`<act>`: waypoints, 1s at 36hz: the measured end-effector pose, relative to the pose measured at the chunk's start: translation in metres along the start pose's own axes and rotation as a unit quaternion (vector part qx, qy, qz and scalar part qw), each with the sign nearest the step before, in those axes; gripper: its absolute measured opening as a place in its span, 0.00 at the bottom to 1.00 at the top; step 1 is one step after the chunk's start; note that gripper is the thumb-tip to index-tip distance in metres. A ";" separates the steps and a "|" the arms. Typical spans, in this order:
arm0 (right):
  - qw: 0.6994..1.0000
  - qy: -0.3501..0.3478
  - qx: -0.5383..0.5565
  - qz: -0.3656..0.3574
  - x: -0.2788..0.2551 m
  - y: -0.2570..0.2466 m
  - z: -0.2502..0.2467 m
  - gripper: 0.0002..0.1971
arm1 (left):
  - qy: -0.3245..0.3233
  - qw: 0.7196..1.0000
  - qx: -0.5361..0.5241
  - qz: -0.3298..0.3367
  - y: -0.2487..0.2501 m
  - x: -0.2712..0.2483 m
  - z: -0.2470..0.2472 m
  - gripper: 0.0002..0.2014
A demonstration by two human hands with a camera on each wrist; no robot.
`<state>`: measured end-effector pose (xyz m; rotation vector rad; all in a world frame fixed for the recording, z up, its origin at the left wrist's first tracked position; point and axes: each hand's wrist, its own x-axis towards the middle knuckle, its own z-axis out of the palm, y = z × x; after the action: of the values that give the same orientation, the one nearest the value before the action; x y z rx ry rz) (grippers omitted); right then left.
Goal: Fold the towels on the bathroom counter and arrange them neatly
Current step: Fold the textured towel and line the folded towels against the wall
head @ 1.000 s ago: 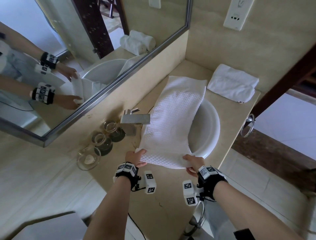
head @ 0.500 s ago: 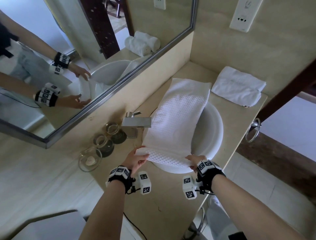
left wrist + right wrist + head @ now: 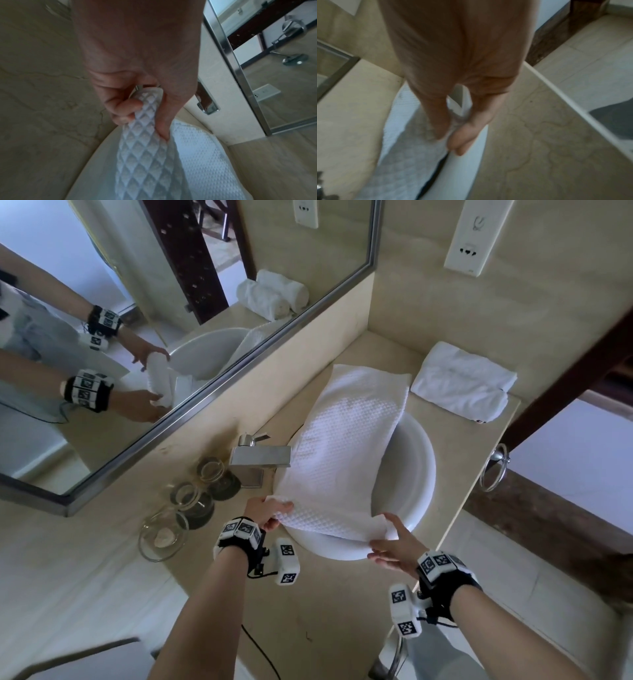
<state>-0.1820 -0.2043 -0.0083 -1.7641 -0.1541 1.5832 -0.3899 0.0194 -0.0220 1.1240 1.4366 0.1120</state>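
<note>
**One towel folded, one still in hand**

Both hands pinch the near corners of the waffle towel: the left hand grips its corner between thumb and curled fingers, the right hand nips the other with its fingertips. Ahead of them the towel lies lengthwise across the basin and onto the desk. Beyond it, right of the right hand, a folded towel rests (seemingly finished). Folding this one and arranging both appears to remain.

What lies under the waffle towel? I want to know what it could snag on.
Under the waffle towel sits the white basin, its right half showing, and the counter at the far end. The drain is covered.
</note>
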 end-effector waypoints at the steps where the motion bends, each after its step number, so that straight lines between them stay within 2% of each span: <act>1: 1.000 0.003 0.008 -0.005 0.001 0.002 -0.001 0.34 | 0.000 1.000 0.014 -0.008 0.002 -0.001 0.000 0.13; 3: 1.000 0.004 0.023 -0.009 0.001 0.002 -0.001 0.32 | 0.004 0.998 0.048 -0.028 0.006 -0.002 0.000 0.16; 7: 0.997 -0.002 0.070 -0.010 0.001 -0.001 -0.002 0.27 | 0.008 0.998 0.049 -0.037 0.011 -0.006 0.003 0.16; 11: 0.995 -0.009 0.096 0.000 0.002 -0.003 -0.002 0.18 | -0.039 0.997 0.038 -0.050 0.010 -0.011 0.004 0.15; 13: 0.996 -0.008 0.088 0.011 0.006 -0.004 -0.002 0.20 | -0.071 0.996 0.028 -0.046 0.006 -0.008 0.000 0.16; 16: 0.995 0.002 0.097 0.030 0.009 -0.007 -0.002 0.22 | -0.103 0.994 0.016 -0.016 0.003 -0.009 -0.005 0.24; 20: 0.992 0.013 0.110 0.054 0.009 -0.010 -0.003 0.22 | -0.043 0.998 -0.039 -0.025 -0.003 -0.005 -0.006 0.29; 24: 0.991 0.023 0.116 0.059 0.007 -0.013 -0.001 0.27 | -0.016 0.997 -0.070 -0.025 -0.004 -0.002 -0.003 0.22; 26: 0.990 0.024 0.124 0.059 0.005 -0.015 0.000 0.27 | -0.004 0.998 -0.062 -0.024 -0.004 0.000 -0.002 0.18; 31: 0.988 0.026 0.135 0.069 0.000 -0.020 0.002 0.27 | 0.021 1.000 0.006 -0.007 -0.003 0.008 0.001 0.24; 36: 0.984 0.015 0.158 0.085 -0.004 -0.027 -0.004 0.28 | 0.023 0.998 0.006 -0.052 0.006 0.013 0.008 0.21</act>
<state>-0.1694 -0.1890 0.0102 -1.5819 0.2570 1.5982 -0.3770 0.0269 -0.0295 1.0601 1.5355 0.0572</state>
